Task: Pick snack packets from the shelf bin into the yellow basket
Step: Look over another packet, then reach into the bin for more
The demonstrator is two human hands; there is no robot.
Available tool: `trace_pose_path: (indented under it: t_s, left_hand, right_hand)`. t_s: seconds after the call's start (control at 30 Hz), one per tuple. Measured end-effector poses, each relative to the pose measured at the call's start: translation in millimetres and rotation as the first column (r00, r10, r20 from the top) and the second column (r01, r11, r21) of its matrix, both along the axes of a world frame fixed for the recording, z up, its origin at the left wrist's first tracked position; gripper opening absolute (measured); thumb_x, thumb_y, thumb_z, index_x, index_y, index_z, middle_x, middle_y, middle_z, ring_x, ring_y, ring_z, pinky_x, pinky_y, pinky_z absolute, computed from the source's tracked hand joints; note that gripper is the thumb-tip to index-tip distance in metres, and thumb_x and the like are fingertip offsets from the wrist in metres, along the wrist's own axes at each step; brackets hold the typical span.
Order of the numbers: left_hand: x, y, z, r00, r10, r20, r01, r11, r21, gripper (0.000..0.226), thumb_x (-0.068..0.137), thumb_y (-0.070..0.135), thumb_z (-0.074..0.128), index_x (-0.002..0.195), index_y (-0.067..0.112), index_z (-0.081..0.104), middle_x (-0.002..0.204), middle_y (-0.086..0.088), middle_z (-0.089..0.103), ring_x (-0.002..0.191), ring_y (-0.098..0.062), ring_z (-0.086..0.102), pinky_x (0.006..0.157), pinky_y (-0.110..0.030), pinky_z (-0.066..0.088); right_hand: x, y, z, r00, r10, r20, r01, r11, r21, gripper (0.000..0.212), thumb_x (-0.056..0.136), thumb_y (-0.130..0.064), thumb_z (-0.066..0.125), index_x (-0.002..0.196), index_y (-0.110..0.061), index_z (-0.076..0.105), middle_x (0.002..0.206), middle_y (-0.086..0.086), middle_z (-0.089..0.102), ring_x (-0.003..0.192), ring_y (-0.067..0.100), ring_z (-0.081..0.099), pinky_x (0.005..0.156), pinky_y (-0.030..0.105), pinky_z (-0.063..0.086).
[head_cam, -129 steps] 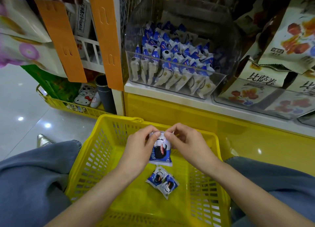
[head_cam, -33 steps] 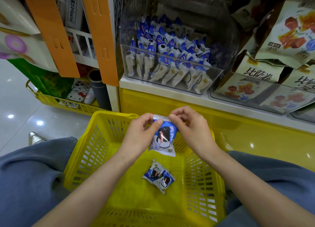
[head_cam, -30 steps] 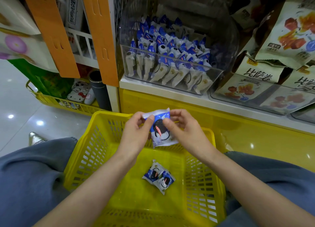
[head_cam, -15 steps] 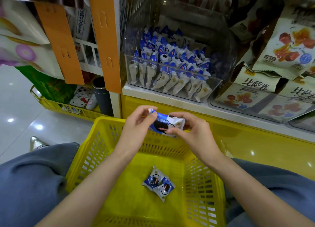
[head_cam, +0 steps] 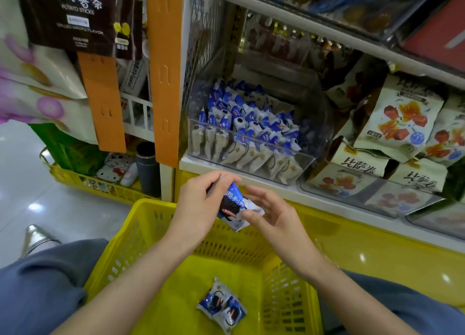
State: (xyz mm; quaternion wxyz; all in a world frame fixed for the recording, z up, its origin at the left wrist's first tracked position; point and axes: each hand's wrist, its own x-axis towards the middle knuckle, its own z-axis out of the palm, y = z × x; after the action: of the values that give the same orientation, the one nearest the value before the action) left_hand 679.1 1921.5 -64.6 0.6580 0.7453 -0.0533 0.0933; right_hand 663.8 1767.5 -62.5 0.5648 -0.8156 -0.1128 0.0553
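Note:
A blue-and-white snack packet (head_cam: 232, 206) with a dark cookie picture is held above the far rim of the yellow basket (head_cam: 120, 239). My left hand (head_cam: 198, 206) grips its upper end. My right hand (head_cam: 274, 214) pinches its lower white corner with the thumb, the other fingers loosely spread. Two packets of the same kind (head_cam: 221, 307) lie together on the basket floor. The clear shelf bin (head_cam: 312, 161) just above my hands holds several rows of these packets (head_cam: 246, 123).
A second clear bin with larger snack bags (head_cam: 364, 181) sits to the right on the same shelf. An orange upright (head_cam: 163, 83) stands left of the bin. Another yellow basket (head_cam: 95, 183) with a dark cylinder (head_cam: 147, 168) is on the floor at left. My knees flank the basket.
Both hands have lifted the packet from inside the basket toward the shelf edge and turned it. My right hand's fingers have loosened and spread. The view has tilted up.

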Motion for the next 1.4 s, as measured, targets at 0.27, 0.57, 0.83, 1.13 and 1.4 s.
trace_pose_path:
  t_s: [0.27, 0.57, 0.83, 1.13, 1.4]
  left_hand:
    - [54, 7, 45, 0.956, -0.017, 0.292, -0.091, 0.932, 0.352, 0.022, 0.096, 0.027, 0.039, 0.107, 0.023, 0.058, 0.098, 0.010, 0.060, 0.090, -0.003, 0.054, 0.076, -0.018, 0.041]
    - [94, 21, 21, 0.888, -0.229, 0.398, -0.243, 0.500, 0.831, 0.032, 0.096, 0.032, 0.033, 0.107, 0.018, 0.060, 0.102, 0.001, 0.066, 0.098, -0.020, 0.059, 0.088, -0.035, 0.039]
    - [103, 24, 11, 0.792, -0.201, 0.577, -0.384, 0.571, 0.726, 0.035, 0.091, 0.029, 0.035, 0.086, 0.017, 0.067, 0.077, 0.002, 0.066, 0.073, -0.019, 0.062, 0.070, -0.029, 0.046]
    - [107, 24, 5, 0.750, -0.197, 0.631, -0.417, 0.600, 0.683, 0.031, 0.093, 0.027, 0.039, 0.085, 0.017, 0.067, 0.076, 0.003, 0.065, 0.071, -0.017, 0.059, 0.073, -0.027, 0.032]
    - [106, 22, 5, 0.752, -0.187, 0.632, -0.420, 0.603, 0.678, 0.027, 0.092, 0.028, 0.042, 0.086, 0.019, 0.066, 0.077, 0.005, 0.065, 0.072, -0.015, 0.059, 0.071, -0.028, 0.040]
  right_hand:
    - [30, -16, 52, 0.977, -0.086, 0.195, 0.114, 0.984, -0.137, 0.019, 0.086, -0.020, 0.059, 0.100, -0.033, 0.060, 0.097, -0.012, 0.067, 0.090, 0.000, 0.063, 0.076, 0.018, 0.051]
    - [119, -36, 92, 0.836, -0.317, 0.448, 0.507, 0.761, -0.406, 0.026, 0.090, -0.033, 0.056, 0.114, -0.025, 0.056, 0.105, -0.008, 0.060, 0.081, -0.003, 0.056, 0.063, 0.013, 0.042]
    - [242, -21, 96, 0.825, -0.305, 0.476, 0.565, 0.475, -0.675, 0.035, 0.096, -0.020, 0.049, 0.122, 0.002, 0.050, 0.123, 0.024, 0.054, 0.110, 0.036, 0.053, 0.079, 0.033, 0.040]
    - [298, -27, 58, 0.850, -0.423, 0.314, 0.497, 0.449, -0.743, 0.030, 0.093, -0.012, 0.051, 0.122, -0.002, 0.050, 0.124, 0.017, 0.054, 0.106, 0.029, 0.055, 0.088, 0.037, 0.047]
    - [308, -16, 59, 0.916, -0.185, 0.355, 0.392, 0.595, -0.702, 0.026, 0.100, -0.025, 0.038, 0.111, -0.009, 0.054, 0.113, 0.015, 0.057, 0.088, 0.017, 0.051, 0.079, 0.030, 0.038]
